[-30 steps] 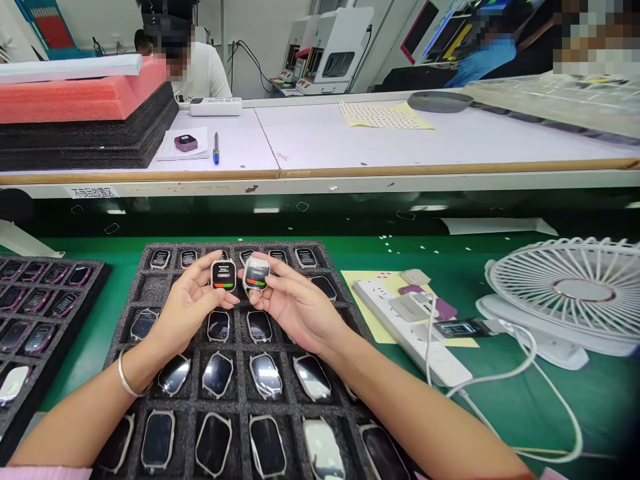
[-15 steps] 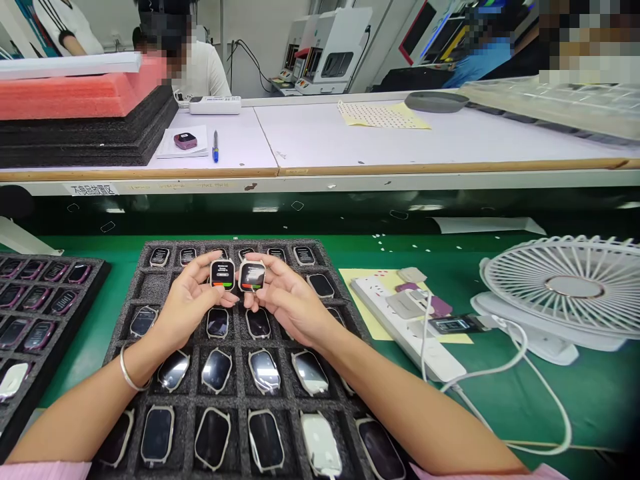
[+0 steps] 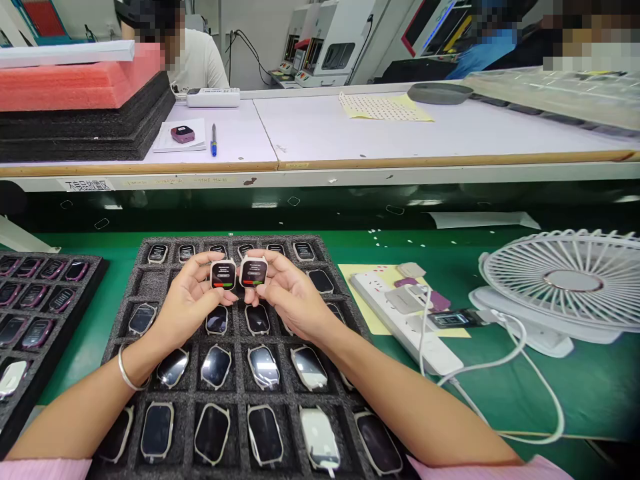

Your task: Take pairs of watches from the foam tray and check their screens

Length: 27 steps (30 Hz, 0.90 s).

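Observation:
My left hand grips a smartwatch body with a pale frame, its screen lit with text and a red and green bar. A matching lit smartwatch body is pinched in my right hand. Both are held side by side, screens facing me, with a narrow gap between them. Beneath my hands lies a black foam tray with rows of pockets. Most visible pockets hold pale-framed watch bodies, such as a dark-screened one; a white-backed one lies face down. My hands and forearms hide some pockets.
Left stands another foam tray of purple-framed watches. On the right are a power strip, white cables and a white fan. Behind runs a raised shelf with stacked foam and a pen. A person sits beyond.
The right watch has tilted slightly, so its screen text shows more clearly and the glare is gone. Both hands keep their hold. The whole view has shifted a little.

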Each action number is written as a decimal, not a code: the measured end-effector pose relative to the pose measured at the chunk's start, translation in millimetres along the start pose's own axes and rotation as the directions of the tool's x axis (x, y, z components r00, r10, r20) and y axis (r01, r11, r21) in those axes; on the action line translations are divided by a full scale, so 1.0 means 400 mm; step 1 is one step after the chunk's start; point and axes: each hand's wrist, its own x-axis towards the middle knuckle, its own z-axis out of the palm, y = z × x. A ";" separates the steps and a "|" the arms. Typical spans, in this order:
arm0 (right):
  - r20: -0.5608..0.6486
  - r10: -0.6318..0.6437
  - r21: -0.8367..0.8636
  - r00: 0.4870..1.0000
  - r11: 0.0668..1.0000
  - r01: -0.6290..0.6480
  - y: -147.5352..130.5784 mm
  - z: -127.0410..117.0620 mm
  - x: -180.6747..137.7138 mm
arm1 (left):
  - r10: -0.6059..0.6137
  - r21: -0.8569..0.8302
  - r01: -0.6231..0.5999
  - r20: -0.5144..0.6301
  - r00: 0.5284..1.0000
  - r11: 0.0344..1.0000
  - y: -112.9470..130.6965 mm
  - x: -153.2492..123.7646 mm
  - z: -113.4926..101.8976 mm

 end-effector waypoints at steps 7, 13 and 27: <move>0.005 -0.012 -0.008 1.000 1.000 0.012 0.001 -0.003 -0.001 | 0.031 0.030 -0.031 -0.012 0.999 0.999 -0.005 -0.001 -0.001; 0.014 -0.010 -0.011 1.000 1.000 0.010 0.005 -0.006 0.000 | 0.027 0.047 -0.026 -0.011 1.000 0.999 -0.006 -0.001 -0.002; 0.030 -0.030 -0.015 0.999 0.999 0.031 0.018 -0.013 0.003 | 0.046 0.037 -0.046 0.016 0.999 0.998 -0.018 0.003 -0.007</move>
